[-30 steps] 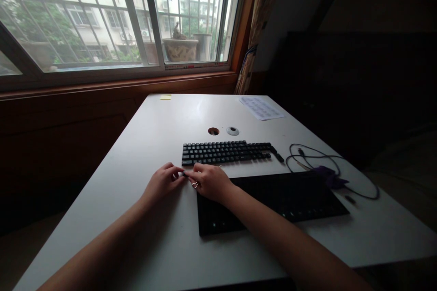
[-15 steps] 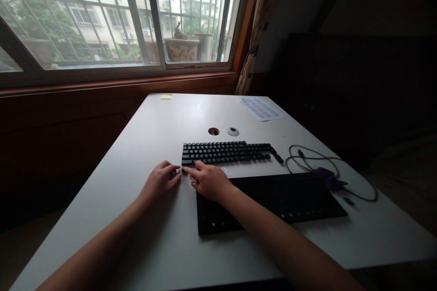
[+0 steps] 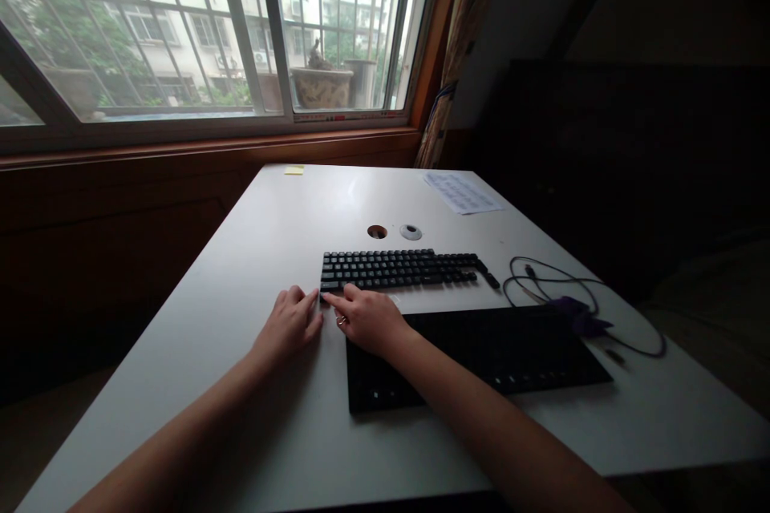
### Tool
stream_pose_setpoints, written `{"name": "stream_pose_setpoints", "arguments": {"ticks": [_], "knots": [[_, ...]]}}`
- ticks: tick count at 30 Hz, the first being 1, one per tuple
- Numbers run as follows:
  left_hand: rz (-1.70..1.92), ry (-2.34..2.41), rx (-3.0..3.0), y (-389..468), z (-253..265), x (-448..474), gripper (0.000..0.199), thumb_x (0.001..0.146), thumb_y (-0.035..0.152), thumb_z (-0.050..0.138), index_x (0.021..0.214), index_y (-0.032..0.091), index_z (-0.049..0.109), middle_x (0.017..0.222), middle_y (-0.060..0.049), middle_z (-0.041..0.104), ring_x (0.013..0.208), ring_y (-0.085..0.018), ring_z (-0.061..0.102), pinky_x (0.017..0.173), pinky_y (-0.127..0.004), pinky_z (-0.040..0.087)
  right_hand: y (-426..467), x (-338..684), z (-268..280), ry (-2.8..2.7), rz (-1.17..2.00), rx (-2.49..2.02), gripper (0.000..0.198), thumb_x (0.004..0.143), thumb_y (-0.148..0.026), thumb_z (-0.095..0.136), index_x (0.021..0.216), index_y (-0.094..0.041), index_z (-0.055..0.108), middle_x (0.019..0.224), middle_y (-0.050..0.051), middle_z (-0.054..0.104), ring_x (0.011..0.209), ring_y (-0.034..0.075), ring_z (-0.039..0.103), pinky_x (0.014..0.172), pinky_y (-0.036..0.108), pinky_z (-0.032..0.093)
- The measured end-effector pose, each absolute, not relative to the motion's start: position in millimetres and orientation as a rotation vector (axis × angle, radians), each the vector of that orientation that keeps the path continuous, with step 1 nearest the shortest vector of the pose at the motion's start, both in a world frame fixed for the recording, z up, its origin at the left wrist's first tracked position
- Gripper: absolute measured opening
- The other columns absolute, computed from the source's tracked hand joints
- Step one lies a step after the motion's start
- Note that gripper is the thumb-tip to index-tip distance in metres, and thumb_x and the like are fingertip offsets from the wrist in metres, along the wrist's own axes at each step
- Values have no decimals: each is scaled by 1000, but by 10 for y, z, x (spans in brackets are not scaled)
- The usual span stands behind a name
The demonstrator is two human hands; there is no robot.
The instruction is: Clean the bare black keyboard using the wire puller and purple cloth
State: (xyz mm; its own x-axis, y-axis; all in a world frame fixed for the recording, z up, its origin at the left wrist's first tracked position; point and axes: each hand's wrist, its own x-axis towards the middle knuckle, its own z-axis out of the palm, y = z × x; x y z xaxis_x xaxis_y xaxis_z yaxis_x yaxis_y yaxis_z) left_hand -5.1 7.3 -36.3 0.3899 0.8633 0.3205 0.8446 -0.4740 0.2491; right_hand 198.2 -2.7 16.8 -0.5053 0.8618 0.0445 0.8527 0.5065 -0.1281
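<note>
Rows of loose black keycaps (image 3: 378, 266) lie on the white table, laid out in the pattern of a keyboard. At their near left corner sits a dark keycap (image 3: 326, 298). My right hand (image 3: 368, 321), with a ring on one finger, stretches its index finger onto that keycap, its other fingers bent. To the left, my left hand (image 3: 292, 321) is open, thumb and index finger apart, the index fingertip against the left edge of the corner keycap. Below the rows lies a black keyboard base (image 3: 481, 349), partly covered by my right hand and forearm.
A dark cable (image 3: 601, 284) loops on the right, beside a purple piece (image 3: 581, 317) and a small dark item (image 3: 614, 356). Printed papers (image 3: 463, 192) and a yellow sticky note (image 3: 294, 170) lie at the far edge. A round hole (image 3: 377, 232) and its white cover (image 3: 411, 232) are behind the keycaps.
My left thumb and index finger have spread from a near pinch, and the index finger has moved up to the corner keycap's edge. My right hand has stayed nearly still.
</note>
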Motion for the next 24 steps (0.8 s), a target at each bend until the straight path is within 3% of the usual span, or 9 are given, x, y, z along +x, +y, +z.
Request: {"name": "stream_pose_setpoints", "arguments": {"ticks": [15, 24], "knots": [[551, 1594, 2618, -63, -276, -13, 45, 93, 27, 52, 135, 14, 52, 100, -12, 54, 94, -27, 50, 92, -45, 46, -44, 1987, 187, -2610, 165, -1518, 48, 98, -37, 42, 146, -36, 44, 116, 6, 62, 94, 21, 65, 78, 31, 50], [480, 1592, 2628, -90, -252, 14, 45, 93, 26, 49, 135, 9, 52, 102, -14, 54, 96, -29, 48, 93, -46, 46, -30, 1981, 158, -2605, 162, -1499, 48, 96, -36, 45, 144, -36, 47, 114, 5, 63, 93, 21, 65, 76, 30, 49]]}}
